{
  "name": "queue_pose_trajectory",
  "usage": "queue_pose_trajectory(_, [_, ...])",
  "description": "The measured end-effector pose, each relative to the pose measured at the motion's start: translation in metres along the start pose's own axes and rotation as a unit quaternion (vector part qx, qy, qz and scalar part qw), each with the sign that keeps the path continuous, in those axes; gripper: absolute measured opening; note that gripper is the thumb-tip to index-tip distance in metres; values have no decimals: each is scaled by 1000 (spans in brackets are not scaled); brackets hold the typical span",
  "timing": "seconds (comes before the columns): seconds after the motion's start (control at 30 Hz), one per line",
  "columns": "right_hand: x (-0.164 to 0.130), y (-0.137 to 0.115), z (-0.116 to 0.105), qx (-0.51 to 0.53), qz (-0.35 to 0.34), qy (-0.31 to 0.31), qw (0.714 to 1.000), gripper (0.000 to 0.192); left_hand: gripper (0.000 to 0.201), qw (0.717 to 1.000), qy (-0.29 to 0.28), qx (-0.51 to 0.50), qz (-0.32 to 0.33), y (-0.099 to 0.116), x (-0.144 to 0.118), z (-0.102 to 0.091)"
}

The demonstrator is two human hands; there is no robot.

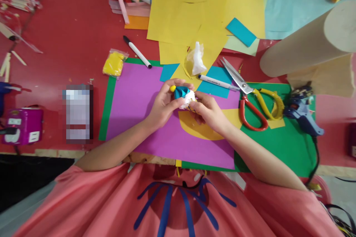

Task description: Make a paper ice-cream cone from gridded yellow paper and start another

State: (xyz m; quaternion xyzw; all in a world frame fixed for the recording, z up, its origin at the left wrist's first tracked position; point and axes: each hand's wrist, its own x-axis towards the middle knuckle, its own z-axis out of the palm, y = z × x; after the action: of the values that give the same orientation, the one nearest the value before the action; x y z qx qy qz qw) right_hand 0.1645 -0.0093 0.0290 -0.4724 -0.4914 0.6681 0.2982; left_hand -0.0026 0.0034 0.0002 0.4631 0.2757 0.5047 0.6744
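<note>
My left hand (pixel 164 104) and my right hand (pixel 208 111) meet over a purple paper sheet (pixel 133 107) and together grip a small craft piece (pixel 185 96) made of teal paper and white material with a yellow tip. Both hands have their fingers closed around it. Under my right hand lies a yellow half-round paper cutout (pixel 194 127). A white marker (pixel 215 81) sits just beyond the hands.
Scissors with red and yellow handles (pixel 251 98) and a blue glue gun (pixel 302 109) lie at the right on green paper (pixel 278 144). Yellow sheets (pixel 194 11), a crumpled plastic bag (pixel 197 59), a black-capped marker (pixel 137 52), a yellow clay bag (pixel 114 63) and a cardboard tube (pixel 306 42) surround them.
</note>
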Motion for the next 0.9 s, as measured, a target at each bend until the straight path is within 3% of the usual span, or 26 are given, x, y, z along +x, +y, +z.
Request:
queue_pose_trajectory(0.2, [0,-1,-2,38,3,-30,999,25,35,1000,12,6,8,0,1,-1])
queue_pose_trajectory(0.43, [0,-3,0,46,1,-4,999,30,40,1000,-9,22,8,-3,-4,-3])
queue_pose_trajectory(0.9, [1,2,-1,42,-6,-6,999,19,39,1000,-6,11,2,-2,-2,-2])
